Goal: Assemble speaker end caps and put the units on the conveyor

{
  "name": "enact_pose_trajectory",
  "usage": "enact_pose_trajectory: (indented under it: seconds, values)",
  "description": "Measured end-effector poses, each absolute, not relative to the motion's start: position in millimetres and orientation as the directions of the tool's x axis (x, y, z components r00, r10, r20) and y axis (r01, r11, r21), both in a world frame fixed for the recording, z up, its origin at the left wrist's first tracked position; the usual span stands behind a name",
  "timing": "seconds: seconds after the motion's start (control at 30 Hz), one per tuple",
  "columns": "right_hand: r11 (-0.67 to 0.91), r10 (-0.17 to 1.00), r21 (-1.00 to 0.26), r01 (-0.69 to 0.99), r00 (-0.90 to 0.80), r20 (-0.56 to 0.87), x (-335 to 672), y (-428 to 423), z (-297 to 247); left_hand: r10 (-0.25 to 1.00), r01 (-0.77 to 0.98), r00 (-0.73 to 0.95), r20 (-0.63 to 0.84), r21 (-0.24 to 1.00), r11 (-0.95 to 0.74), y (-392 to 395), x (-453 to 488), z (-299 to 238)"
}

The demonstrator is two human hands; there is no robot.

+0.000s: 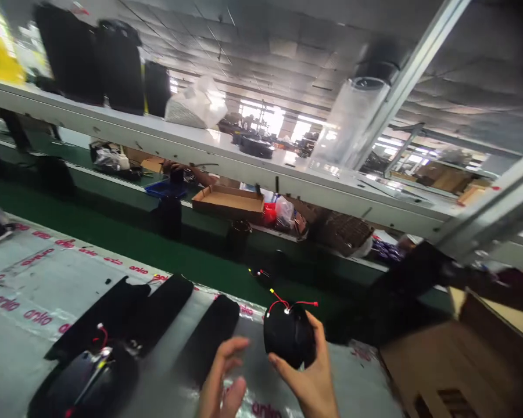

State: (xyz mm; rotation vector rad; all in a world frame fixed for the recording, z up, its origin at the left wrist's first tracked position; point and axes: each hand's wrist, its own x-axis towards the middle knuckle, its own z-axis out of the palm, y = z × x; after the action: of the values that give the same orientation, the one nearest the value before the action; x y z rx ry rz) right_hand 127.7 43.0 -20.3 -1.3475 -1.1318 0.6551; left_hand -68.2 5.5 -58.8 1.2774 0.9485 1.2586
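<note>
My right hand [309, 377] is wrapped round a round black part [287, 337] with thin red wires [290, 303] sticking out of its top. I hold it just above the grey worktop [35, 290]. My left hand [220, 377] hovers beside it on the left, fingers apart and empty, not touching the part. Under my left hand lies a long black padded piece [209, 337]. Further left lie two more black pieces [139, 313] and another black part with red wires [91, 371].
A green conveyor belt [113, 238] runs behind the worktop. Above it is a white shelf [192, 145] carrying black items and a clear bag. A cardboard box [453, 371] stands at the right. Across the belt sit a flat cardboard tray [229, 200] and a blue tray [163, 188].
</note>
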Motion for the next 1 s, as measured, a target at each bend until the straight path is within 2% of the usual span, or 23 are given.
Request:
enact_pose_trajectory:
  seconds: [0.1,0.17,0.27,0.33,0.43,0.5,0.57,0.67,0.77,0.9,1.0]
  values:
    - [0.072,0.813,-0.977,0.2,0.556,0.174,119.4,2.4,-72.9,0.962,-0.12,0.203,0.182,0.98,-0.16,9.7,-28.5,-55.9]
    - [0.056,0.776,-0.981,0.187,0.61,0.161,109.1,-22.7,-100.7,0.944,-0.083,0.299,0.142,0.989,-0.123,11.6,-10.0,-50.3]
    - [0.133,0.806,-0.987,0.089,0.57,0.16,109.2,-51.8,-116.7,0.926,0.002,0.373,0.06,0.998,-0.066,23.5,-4.2,-32.9]
    - [0.157,0.85,-0.987,-0.015,0.511,0.127,127.9,-60.0,-106.9,0.89,0.055,0.454,0.044,0.996,-0.077,36.7,-8.8,-17.1]
    - [0.03,0.9,-0.997,-0.068,0.436,-0.003,172.6,-52.1,-68.6,0.848,0.146,0.53,0.006,0.984,-0.098,51.2,-13.5,2.4]
    - [-0.027,0.916,-1.0,0.014,0.402,-0.019,195.9,-37.4,-36.7,0.862,0.199,0.506,-0.017,0.975,-0.097,51.3,-12.2,8.2]
    - [0.003,0.953,-0.993,0.121,0.3,0.04,204.0,-21.0,-8.0,0.881,0.211,0.472,-0.029,0.974,-0.081,45.4,-9.8,9.5]
    - [0.118,0.966,-0.935,0.335,0.179,0.187,191.7,-3.1,19.1,0.888,0.192,0.456,-0.062,0.981,-0.03,37.4,-10.1,12.3]
    - [0.238,0.925,-0.836,0.494,0.148,0.351,172.8,2.8,27.3,0.886,0.25,0.446,-0.128,0.968,0.014,41.9,-16.1,24.5]
    - [0.32,0.881,-0.774,0.546,0.13,0.455,164.5,0.2,27.9,0.832,0.318,0.53,-0.162,0.948,-0.018,61.0,-21.5,47.7]
    - [0.293,0.918,-0.837,0.462,0.11,0.382,169.3,-4.6,30.9,0.771,0.318,0.613,-0.173,0.947,-0.041,73.0,-20.0,56.2]
